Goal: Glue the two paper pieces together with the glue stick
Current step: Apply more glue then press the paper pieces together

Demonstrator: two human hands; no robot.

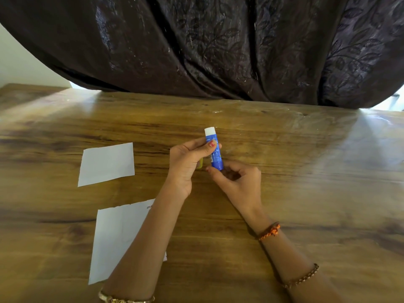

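Your two hands hold the glue stick upright above the brown wooden table (284, 193).
Two white paper pieces, larger (118, 239) and smaller (107, 164), lie left; your left hand (188, 165) grips the blue glue stick (215, 153)'s barrel, your right hand (240, 182) pinches its base.

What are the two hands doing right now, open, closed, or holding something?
Left hand: closed, gripping the upper body of the glue stick.
Right hand: closed, fingers pinching the bottom end of the glue stick.
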